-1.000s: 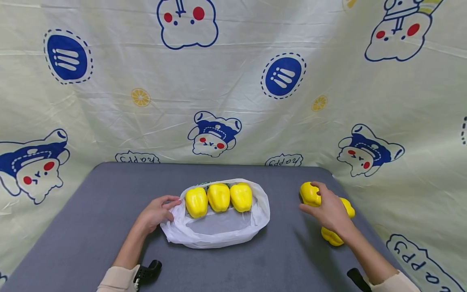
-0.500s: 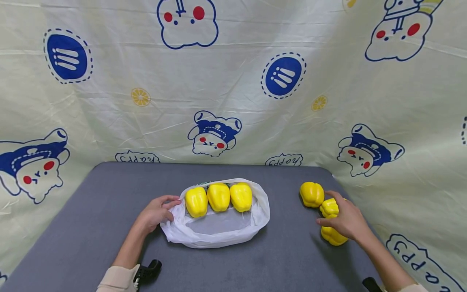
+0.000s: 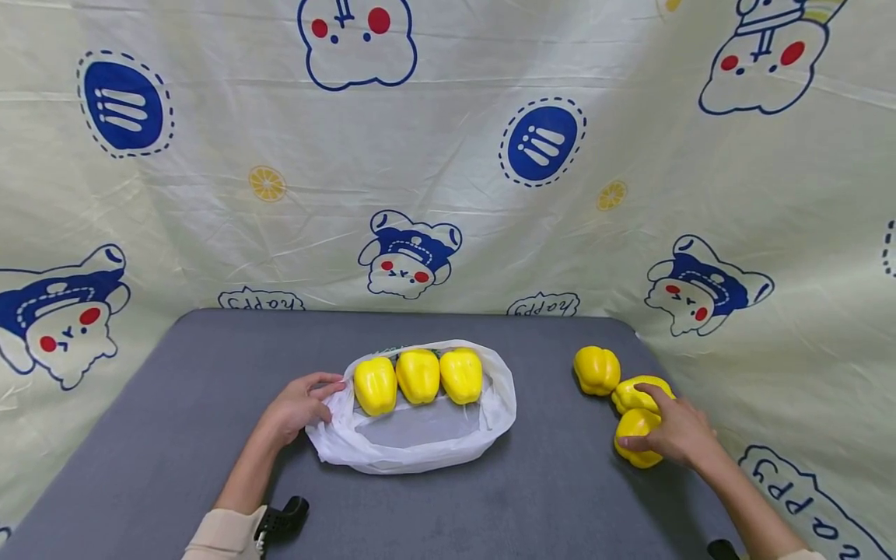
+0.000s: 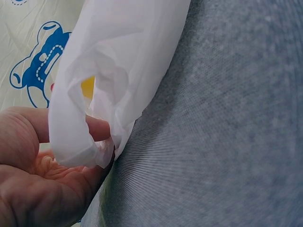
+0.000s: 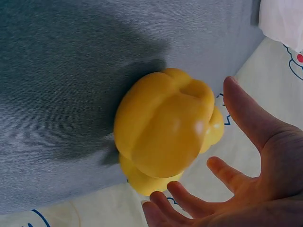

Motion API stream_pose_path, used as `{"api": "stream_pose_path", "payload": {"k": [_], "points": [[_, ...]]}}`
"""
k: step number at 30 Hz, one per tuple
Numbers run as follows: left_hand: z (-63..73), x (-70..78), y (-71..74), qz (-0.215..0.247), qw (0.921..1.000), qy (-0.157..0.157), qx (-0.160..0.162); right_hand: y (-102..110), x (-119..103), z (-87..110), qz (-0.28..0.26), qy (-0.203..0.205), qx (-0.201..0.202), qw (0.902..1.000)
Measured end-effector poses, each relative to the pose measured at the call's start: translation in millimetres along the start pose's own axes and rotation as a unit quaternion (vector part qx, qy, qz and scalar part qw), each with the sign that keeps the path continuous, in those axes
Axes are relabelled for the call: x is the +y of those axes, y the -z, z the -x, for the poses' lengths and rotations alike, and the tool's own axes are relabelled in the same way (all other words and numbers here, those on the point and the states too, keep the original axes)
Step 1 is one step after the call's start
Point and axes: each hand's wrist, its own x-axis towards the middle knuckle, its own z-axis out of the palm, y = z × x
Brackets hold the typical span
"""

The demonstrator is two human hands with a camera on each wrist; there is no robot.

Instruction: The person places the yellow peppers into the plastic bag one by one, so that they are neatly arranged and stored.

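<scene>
A white plastic bag [image 3: 420, 459] lies on the table with its mouth spread wide. Three yellow bell peppers [image 3: 418, 376] sit side by side at the back of its opening. My left hand [image 3: 299, 406] grips the bag's left rim; in the left wrist view a finger [image 4: 98, 128] passes behind a fold of the white plastic. On the right, my right hand [image 3: 675, 429] hovers with fingers spread over the nearest loose yellow bell pepper [image 3: 638, 439]. In the right wrist view this pepper [image 5: 165, 123] lies in front of the spread fingers, with a gap visible between them.
Two more yellow bell peppers lie behind the nearest one: a middle pepper [image 3: 633, 394] and a farther pepper [image 3: 597, 371]. The grey table [image 3: 210, 373] ends at a printed curtain [image 3: 455, 155] at the back and sides.
My right hand has moved right and toward me, from the farthest loose pepper to the nearest one. The left hand and the bag stay in place.
</scene>
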Motion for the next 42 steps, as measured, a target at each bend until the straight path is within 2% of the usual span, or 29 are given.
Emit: {"api": "stream_pose_path", "payload": {"k": [9,16,29,42], "points": [[-0.9,0.5,0.2,0.001,1.0,0.002,-0.001,-7.5,7.6,-4.4,-0.005,-0.008,-0.021,0.9997],[-1.8,1.7,-2.3,0.004,0.9999,0.01,0.001,-10.5,8.0,-5.3,-0.015,-0.014,-0.017,0.9996],[-1.4,-0.5,-0.4,0.003,1.0,0.0,0.0,-10.1,2.0,-6.5,-0.022,-0.035,-0.019,0.999],[-1.1,-0.5,0.4,0.004,1.0,-0.004,0.001,-12.3,1.4,-6.5,-0.021,-0.027,-0.02,0.9992]]}}
